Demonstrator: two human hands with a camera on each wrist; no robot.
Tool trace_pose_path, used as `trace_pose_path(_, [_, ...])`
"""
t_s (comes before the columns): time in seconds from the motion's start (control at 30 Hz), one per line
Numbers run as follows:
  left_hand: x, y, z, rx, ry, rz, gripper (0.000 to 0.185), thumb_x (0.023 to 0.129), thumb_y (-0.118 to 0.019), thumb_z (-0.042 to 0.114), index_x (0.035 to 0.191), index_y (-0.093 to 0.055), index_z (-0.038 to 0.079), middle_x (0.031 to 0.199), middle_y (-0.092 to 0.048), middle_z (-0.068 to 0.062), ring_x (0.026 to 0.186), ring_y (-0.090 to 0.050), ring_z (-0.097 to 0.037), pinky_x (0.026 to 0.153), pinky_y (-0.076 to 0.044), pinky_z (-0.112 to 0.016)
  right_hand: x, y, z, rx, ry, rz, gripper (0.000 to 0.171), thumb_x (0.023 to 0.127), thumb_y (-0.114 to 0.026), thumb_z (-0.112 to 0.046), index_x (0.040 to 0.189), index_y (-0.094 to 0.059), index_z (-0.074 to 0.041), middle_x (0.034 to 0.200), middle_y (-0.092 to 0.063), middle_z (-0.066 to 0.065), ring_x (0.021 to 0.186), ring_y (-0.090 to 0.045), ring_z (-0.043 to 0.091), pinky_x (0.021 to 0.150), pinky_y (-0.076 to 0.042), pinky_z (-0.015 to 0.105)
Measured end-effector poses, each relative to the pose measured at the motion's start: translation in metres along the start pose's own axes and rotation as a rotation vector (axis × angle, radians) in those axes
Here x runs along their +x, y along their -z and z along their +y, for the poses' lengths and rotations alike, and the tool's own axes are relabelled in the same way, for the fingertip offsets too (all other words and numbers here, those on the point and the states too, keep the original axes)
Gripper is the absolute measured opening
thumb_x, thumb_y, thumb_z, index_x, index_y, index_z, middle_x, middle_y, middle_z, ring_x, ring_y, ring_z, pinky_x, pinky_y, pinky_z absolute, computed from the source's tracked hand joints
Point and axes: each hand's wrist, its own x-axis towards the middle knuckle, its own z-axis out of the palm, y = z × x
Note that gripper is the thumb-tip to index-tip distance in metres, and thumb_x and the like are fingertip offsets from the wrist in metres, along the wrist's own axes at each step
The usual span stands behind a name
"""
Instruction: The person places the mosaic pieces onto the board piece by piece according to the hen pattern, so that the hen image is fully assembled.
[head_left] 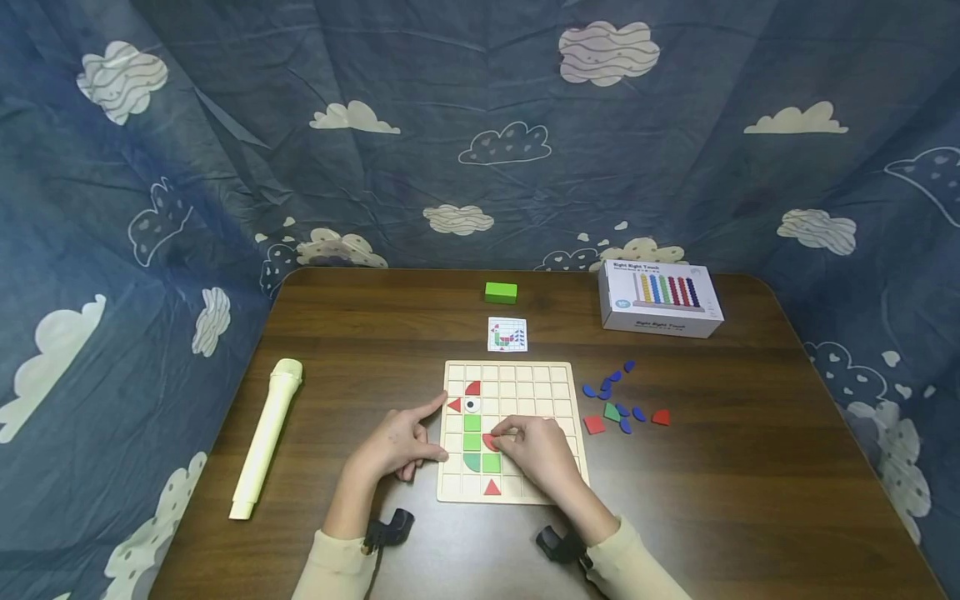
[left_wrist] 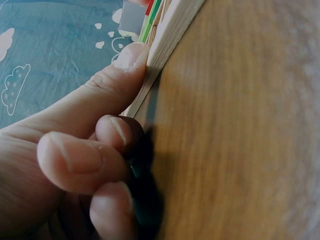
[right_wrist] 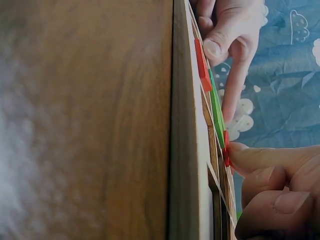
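A wooden grid board (head_left: 532,389) lies on the table. My left hand (head_left: 397,437) steadies its left edge with the extended index finger and thumb, the other fingers curled under. Over the board's middle, my right hand (head_left: 536,450) pinches a red rounded piece (head_left: 489,442) at a cell beside the green squares (head_left: 472,442); its exact shape is partly covered by the fingertips. In the right wrist view the thumb touches this red piece (right_wrist: 227,148) at the board's surface. Also on the board are a red quarter-circle (head_left: 473,388), an eye piece (head_left: 472,405) and red triangles (head_left: 492,487).
Loose blue pieces (head_left: 615,377), a red square (head_left: 594,425) and a green piece (head_left: 612,412) lie right of the board. Behind it are a pattern card (head_left: 507,334) and a green block (head_left: 501,292). A white box (head_left: 660,298) stands back right, a pale cylindrical stick (head_left: 266,437) left.
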Motion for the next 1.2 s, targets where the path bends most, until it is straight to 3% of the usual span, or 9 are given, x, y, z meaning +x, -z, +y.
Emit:
trace_pose_path(0.37, [0.0, 0.0, 0.0, 0.001, 0.003, 0.003, 0.095, 0.076, -0.087, 0.028, 0.155, -0.034, 0.034, 0.057, -0.062, -0.006, 0.035, -0.054, -0.013, 0.035, -0.049, -0.03, -0.003, -0.002, -0.001, -0.148, 0.086, 0.035, 0.014, 0.085, -0.079, -0.036, 0.089, -0.077, -0.023, 0.048, -0.045, -0.011, 0.046, -0.039, 0.005, 0.044, -0.029, 0.023])
trace_pose_path(0.73, [0.0, 0.001, 0.0, -0.006, 0.01, 0.003, 0.095, 0.076, -0.087, 0.028, 0.155, -0.034, 0.035, 0.058, -0.063, -0.006, 0.035, -0.054, -0.013, 0.036, -0.048, -0.03, -0.004, -0.003, -0.001, -0.143, 0.086, 0.035, 0.013, 0.085, -0.078, -0.037, 0.091, -0.078, -0.025, 0.047, -0.044, -0.012, 0.046, -0.036, 0.005, 0.044, -0.028, 0.023])
trace_pose_path(0.93, [-0.001, 0.0, 0.0, -0.008, 0.003, 0.006, 0.095, 0.076, -0.087, 0.028, 0.155, -0.035, 0.033, 0.057, -0.062, -0.005, 0.034, -0.053, -0.013, 0.035, -0.048, -0.03, -0.006, 0.011, 0.007, 0.002, 0.025, 0.031, 0.015, 0.085, -0.08, -0.033, 0.097, -0.078, -0.025, 0.049, -0.048, -0.01, 0.045, -0.04, 0.006, 0.043, -0.03, 0.023])
trace_pose_path(1.2, [-0.002, -0.001, 0.001, -0.015, 0.003, 0.005, 0.095, 0.077, -0.087, 0.026, 0.156, -0.034, 0.032, 0.057, -0.061, -0.005, 0.034, -0.053, -0.013, 0.035, -0.048, -0.03, -0.009, 0.062, 0.066, 0.275, -0.011, 0.026, 0.029, 0.088, -0.077, -0.029, 0.115, -0.072, -0.021, 0.052, -0.044, -0.005, 0.043, -0.034, 0.006, 0.039, -0.029, 0.022])
